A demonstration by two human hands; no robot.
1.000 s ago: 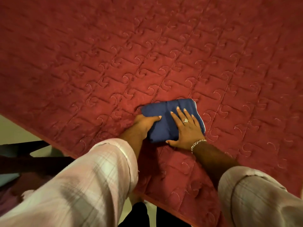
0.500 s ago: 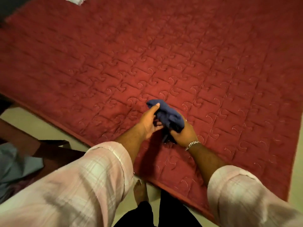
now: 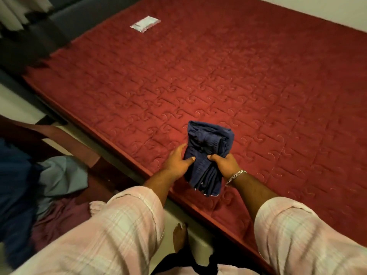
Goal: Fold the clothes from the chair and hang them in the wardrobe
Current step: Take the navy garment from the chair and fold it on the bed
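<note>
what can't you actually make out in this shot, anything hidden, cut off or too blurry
- Head view: the fingers of the right hand are hidden behind the folded navy garment.
- Head view: which kind of garment it is; the folds hide its shape.
- Head view: the clothes on the chair run off the left edge and are blurred.
- Head view: the print on the white packet on the red mattress is too small to read.
- No wardrobe is in view.
</note>
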